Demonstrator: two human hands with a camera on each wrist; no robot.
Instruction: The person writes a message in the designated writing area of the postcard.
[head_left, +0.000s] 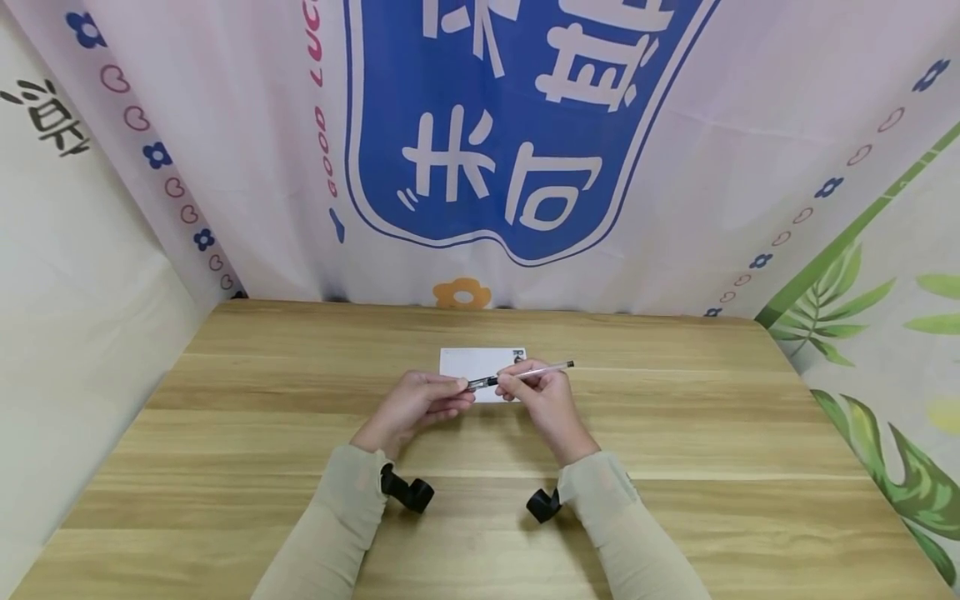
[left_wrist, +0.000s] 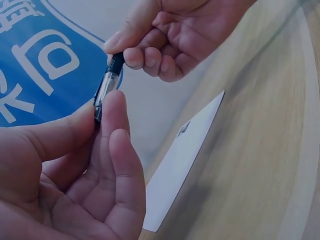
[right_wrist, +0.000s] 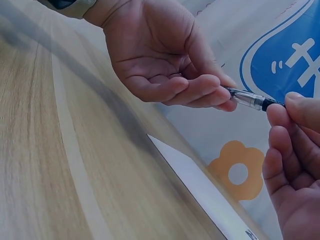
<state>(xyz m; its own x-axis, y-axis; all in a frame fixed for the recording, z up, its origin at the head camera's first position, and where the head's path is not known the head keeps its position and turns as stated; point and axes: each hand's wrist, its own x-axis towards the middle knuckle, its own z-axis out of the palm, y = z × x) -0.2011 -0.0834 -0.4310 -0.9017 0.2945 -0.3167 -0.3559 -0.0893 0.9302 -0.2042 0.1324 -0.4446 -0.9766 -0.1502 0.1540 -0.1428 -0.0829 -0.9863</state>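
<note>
Both hands hold one pen (head_left: 546, 372) above the table, with its clear barrel and dark tail end pointing to the right. My left hand (head_left: 420, 402) pinches the clear, black-tipped cap (left_wrist: 107, 88) between thumb and fingers. On the black grip section (right_wrist: 268, 103), the thumb and index finger of my right hand (head_left: 546, 404) pinch, its other fingers curled. Below the hands, a white card (head_left: 457, 362) with a small dark print at one corner lies flat, partly covered by them in the head view.
The wooden table (head_left: 712, 433) reaches back to a printed curtain (head_left: 660, 200) with a blue panel. Black wrist cameras (head_left: 417, 495) hang from the sleeves just above the tabletop. Leaf-patterned cloth (head_left: 885, 400) borders the right side.
</note>
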